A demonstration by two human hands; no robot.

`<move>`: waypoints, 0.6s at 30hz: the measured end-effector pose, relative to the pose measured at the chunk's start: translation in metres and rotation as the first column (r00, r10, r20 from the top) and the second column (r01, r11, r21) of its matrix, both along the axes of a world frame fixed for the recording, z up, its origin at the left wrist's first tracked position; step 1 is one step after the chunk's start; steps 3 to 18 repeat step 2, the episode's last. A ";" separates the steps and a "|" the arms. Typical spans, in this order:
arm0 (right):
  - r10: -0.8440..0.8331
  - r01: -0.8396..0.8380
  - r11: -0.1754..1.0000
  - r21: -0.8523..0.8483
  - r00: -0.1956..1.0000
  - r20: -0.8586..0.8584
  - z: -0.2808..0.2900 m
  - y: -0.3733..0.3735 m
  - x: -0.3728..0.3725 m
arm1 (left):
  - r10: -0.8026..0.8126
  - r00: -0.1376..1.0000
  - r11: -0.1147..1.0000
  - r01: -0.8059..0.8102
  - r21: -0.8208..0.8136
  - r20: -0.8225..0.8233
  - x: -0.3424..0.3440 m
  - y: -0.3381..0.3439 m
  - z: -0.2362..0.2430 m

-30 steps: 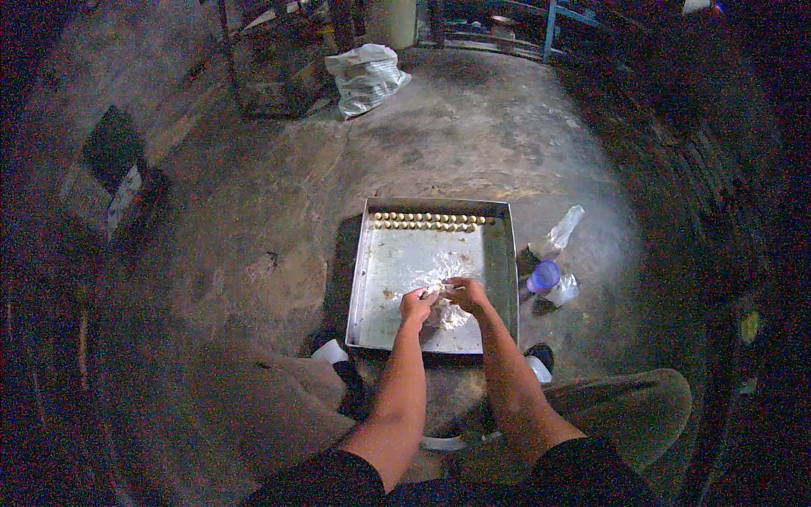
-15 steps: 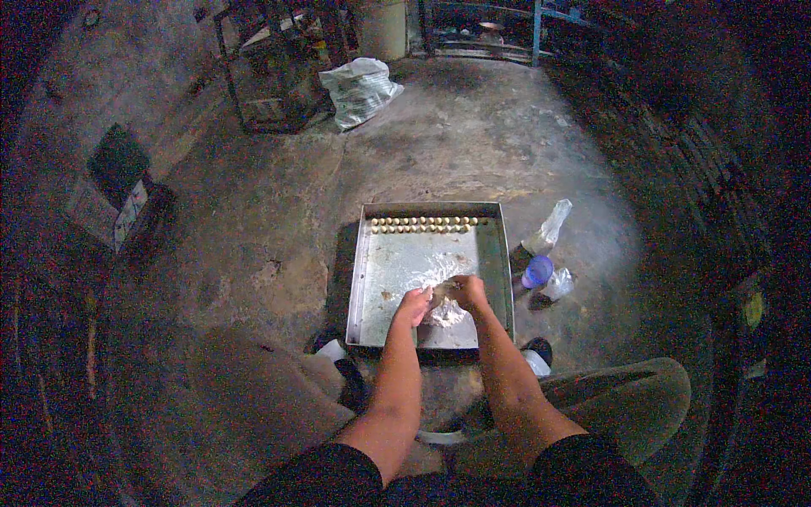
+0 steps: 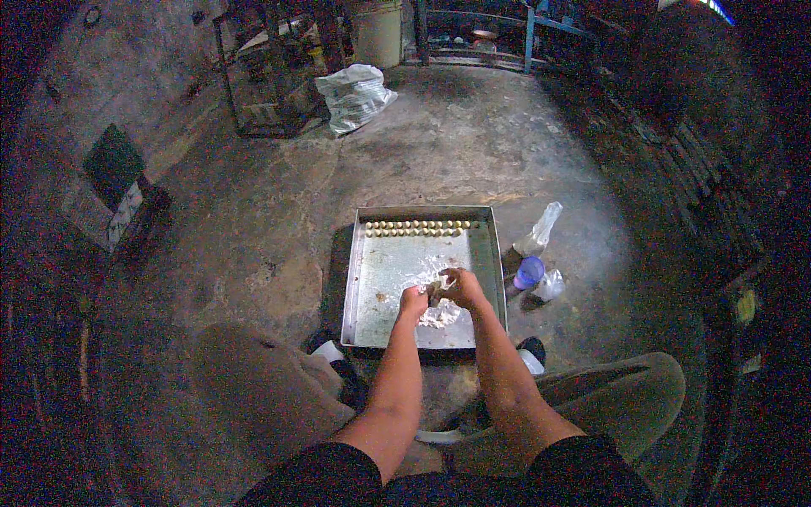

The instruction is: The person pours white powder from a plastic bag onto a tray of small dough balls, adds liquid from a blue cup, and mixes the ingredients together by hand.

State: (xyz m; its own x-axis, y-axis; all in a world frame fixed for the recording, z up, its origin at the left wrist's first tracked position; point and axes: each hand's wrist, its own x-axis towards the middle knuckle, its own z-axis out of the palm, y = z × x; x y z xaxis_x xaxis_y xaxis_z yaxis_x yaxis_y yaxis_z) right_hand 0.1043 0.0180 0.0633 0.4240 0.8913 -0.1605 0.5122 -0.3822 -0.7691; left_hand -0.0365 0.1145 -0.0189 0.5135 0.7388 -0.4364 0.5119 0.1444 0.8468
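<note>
My left hand (image 3: 412, 302) is closed over the near middle of a shallow metal tray (image 3: 502, 296). Facing it, my right hand (image 3: 462, 287) has its fingers curled, with thumb and fingertips brought toward the left hand. A small, dull-coloured piece shows between the two hands; its kind is too small to make out. Beneath the hands lies a heap of white powder (image 3: 440, 316), and more of it is smeared on the tray just beyond them. Two rows of small pale round balls (image 3: 416, 229) line the tray's far side.
Right of the tray stand a purple cup (image 3: 530, 272), a small clear bag (image 3: 550, 286) and a tall plastic bag with white contents (image 3: 539, 231). A large whitish sack (image 3: 355, 97) sits farther off by a dark frame (image 3: 262, 110). At far left is an open box (image 3: 114, 198).
My right hand has shifted slightly left and up, its fingers opening a little around the small piece. The left hand stays nearly in place. The whole view has tilted slightly.
</note>
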 end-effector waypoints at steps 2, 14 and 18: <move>0.028 -0.026 0.997 0.069 0.999 -0.021 -0.022 -0.009 0.018 | -0.071 0.997 0.993 0.074 0.091 -0.041 0.012 -0.007 0.004; 0.028 -0.026 0.997 0.069 0.999 -0.021 -0.022 -0.009 0.018 | -0.071 0.997 0.993 0.074 0.091 -0.041 0.012 -0.007 0.004; 0.028 -0.026 0.997 0.069 0.999 -0.021 -0.022 -0.009 0.018 | -0.071 0.997 0.993 0.074 0.091 -0.041 0.012 -0.007 0.004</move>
